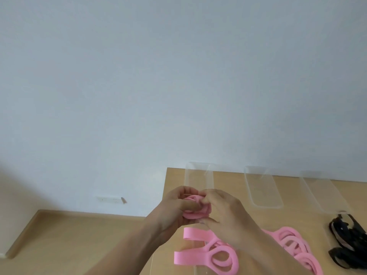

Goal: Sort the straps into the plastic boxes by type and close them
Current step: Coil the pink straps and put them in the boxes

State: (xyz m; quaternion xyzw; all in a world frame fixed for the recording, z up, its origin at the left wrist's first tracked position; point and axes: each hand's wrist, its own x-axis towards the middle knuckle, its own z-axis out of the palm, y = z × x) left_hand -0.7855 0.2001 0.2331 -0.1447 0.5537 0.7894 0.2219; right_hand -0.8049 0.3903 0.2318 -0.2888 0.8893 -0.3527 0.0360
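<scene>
Both of my hands hold one rolled pink strap (195, 213) just above the wooden table (234, 197). My left hand (174, 205) curls round the roll from the left, and my right hand (222, 211) pinches it from the right. Loose pink straps (218, 255) lie in loops below my hands, partly inside a clear plastic box (196, 269) at the frame's bottom edge. More pink loops (294, 247) sit to their right. A heap of black straps (349, 245) lies at the far right.
Three clear plastic lids or trays lie along the table's back edge: one on the left (198, 173), one in the middle (262, 187), one on the right (323, 191). The table's left edge drops to a wooden floor (79, 235). A pale wall stands behind.
</scene>
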